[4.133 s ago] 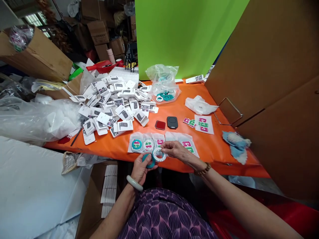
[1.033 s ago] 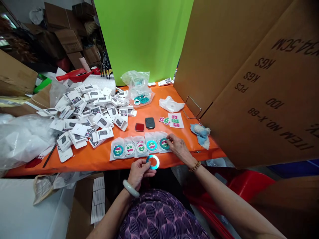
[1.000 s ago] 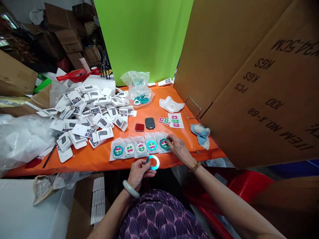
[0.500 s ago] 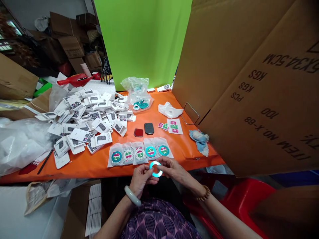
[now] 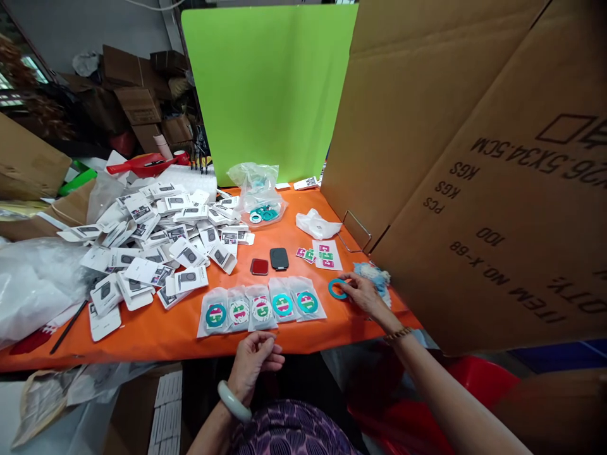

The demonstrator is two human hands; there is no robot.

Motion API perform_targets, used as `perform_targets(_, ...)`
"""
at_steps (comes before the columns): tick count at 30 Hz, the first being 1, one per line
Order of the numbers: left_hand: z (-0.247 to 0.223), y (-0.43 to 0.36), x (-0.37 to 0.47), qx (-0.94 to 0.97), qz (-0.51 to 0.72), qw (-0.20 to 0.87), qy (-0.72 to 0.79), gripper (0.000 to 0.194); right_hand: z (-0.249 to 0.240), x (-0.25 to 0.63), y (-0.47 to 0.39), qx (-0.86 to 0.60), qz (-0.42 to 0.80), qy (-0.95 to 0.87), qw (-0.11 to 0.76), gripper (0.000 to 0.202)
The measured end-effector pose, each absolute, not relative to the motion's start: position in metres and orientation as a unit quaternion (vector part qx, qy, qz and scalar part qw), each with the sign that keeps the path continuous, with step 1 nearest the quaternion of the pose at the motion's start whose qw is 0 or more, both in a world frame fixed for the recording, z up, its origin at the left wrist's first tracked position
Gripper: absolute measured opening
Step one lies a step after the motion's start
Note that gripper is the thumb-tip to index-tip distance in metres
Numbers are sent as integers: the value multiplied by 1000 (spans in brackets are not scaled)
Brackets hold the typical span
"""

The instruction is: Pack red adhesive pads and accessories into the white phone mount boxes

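My right hand (image 5: 363, 294) pinches a flat teal ring (image 5: 331, 291) by its right side. The ring is low over or touching the orange tabletop, right of a row of several frosted pouches (image 5: 215, 330) holding teal or white rings and coloured cards. My left hand (image 5: 258, 359) hovers at the table's front edge, below the pouches, fingers loosely curled and slightly apart, with nothing visible in it. Behind the pouches lie a black square device (image 5: 279, 258) and a red square pad (image 5: 259, 266). A card sheet with pink and green prints (image 5: 336, 251) lies farther right.
Many small white boxes (image 5: 190, 253) are heaped on the left. A clear bag of teal rings (image 5: 265, 212) sits at the back. On the right are a blue cloth (image 5: 374, 275), a wire stand (image 5: 356, 232) and a large carton (image 5: 427, 158). A green board (image 5: 270, 95) stands behind.
My left hand has let go of the teal ring and moved down and left. My right hand has carried the ring right and forward to the table beside the pouches. The view has shifted slightly.
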State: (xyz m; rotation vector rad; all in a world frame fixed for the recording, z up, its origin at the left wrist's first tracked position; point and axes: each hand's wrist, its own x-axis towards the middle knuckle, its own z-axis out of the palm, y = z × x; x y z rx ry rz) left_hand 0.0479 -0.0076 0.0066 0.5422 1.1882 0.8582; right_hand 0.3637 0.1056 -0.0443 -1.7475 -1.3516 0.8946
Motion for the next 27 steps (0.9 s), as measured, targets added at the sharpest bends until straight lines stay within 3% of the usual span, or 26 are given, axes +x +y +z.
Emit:
perform_targets(6, 4, -9, 42, 235, 389, 706, 544, 56, -48, 367, 107, -712, 223, -592, 304, 27)
perform_targets(13, -3, -12, 32, 223, 398, 699, 550, 61, -35, 362, 110, -705, 120, -638, 286, 31)
perform_targets(19, -12, -13, 33, 216, 399, 709, 540, 61, -1, 319, 160, -639, 145, -691, 305, 28)
perform_targets(27, -12, -11, 18, 184, 388, 730, 531, 60, 11, 266, 212, -589, 191, -748, 241, 16)
